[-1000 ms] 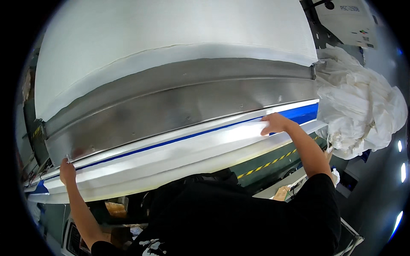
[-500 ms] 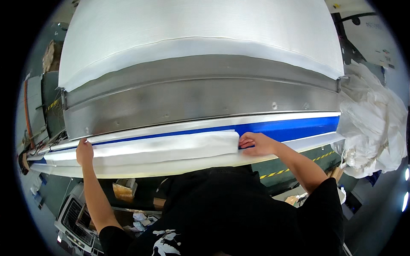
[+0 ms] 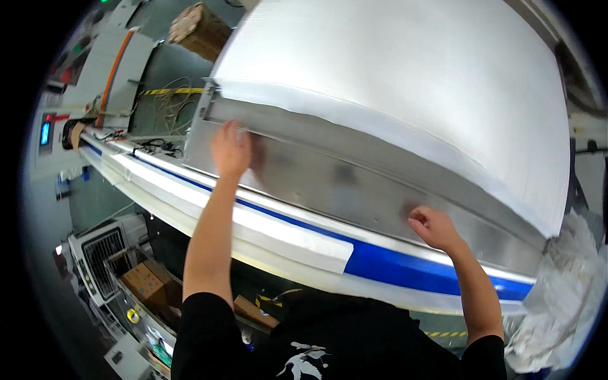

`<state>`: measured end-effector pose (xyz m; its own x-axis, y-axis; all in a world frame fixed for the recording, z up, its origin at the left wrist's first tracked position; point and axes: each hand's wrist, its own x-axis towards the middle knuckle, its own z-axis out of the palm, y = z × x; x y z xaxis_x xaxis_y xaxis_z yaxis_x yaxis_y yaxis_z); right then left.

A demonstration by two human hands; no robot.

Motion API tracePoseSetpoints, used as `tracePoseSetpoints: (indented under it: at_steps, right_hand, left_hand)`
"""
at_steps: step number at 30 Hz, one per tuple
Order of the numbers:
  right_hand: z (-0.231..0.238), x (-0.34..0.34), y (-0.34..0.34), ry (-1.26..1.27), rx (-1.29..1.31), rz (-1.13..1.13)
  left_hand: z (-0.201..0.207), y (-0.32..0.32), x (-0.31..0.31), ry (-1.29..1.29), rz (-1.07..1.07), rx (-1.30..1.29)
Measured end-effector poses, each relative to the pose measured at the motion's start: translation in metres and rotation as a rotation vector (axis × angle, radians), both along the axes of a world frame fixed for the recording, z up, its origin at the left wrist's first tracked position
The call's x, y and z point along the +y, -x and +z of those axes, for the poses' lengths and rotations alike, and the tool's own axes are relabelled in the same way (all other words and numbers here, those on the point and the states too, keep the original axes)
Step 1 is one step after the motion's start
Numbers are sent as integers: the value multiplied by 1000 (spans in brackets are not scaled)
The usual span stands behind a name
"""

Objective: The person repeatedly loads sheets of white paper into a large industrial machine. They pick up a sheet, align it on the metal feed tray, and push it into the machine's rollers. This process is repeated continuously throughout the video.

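My left hand (image 3: pixel 230 149), smeared by motion, is raised over the left part of a shiny metal panel (image 3: pixel 304 180); its fingers reach forward and nothing shows in them. My right hand (image 3: pixel 434 228) hovers at the panel's lower right, fingers curled in, with nothing visible in them. Beyond the panel a wide sheet of white material (image 3: pixel 405 82) ends in a slightly wavy edge. Nearer me, a folded white strip (image 3: pixel 291 237) lies along a blue band (image 3: pixel 405 263) on the long bench edge, touched by neither hand.
Crumpled translucent plastic sheeting (image 3: pixel 557 291) hangs at the right end. Loose cables (image 3: pixel 158 147) and a box-like brown bundle (image 3: pixel 199 30) are at the left. Below the bench stand a cart with a cardboard box (image 3: pixel 149 284) and a white-framed unit with a dark grille (image 3: pixel 101 261).
Both hands have left the white strip and moved up over the metal panel, the left further forward. The right hand's fingers have curled in. The whole view has turned and shifted.
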<state>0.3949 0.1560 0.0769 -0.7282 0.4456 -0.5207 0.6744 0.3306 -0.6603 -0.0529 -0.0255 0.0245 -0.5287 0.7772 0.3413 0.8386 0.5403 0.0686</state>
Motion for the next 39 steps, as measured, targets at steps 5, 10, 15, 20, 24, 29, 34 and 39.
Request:
tracePoseSetpoints:
  at_steps: [5,10,15,20,24,29,34,39]
  right_hand:
    - [10,24,182,-246,162,183]
    - [9,50,338,-229,349,169]
    - [-10,61,437,-341,483,186]
    - [-18,64,469,-358,406,194]
    - [-19,63,470,-392,395,191]
    - [-25,61,464,-503,457,153]
    - [-30,64,466,-610,417,144]
    - [-33,66,466,-638,436,147]
  left_hand:
    - [-19,-8,23,-100,44,-58]
    - [-22,-16,29,-141,45,-151]
    - [-15,-16,30,-162,71,-185]
    - [-19,-14,31,-169,77,-200]
    - [-19,-14,30,-165,75,-207]
    - [-13,-2,32,-263,76,-285]
    - [6,52,62,-342,43,-15]
    - [8,81,76,-236,-48,92]
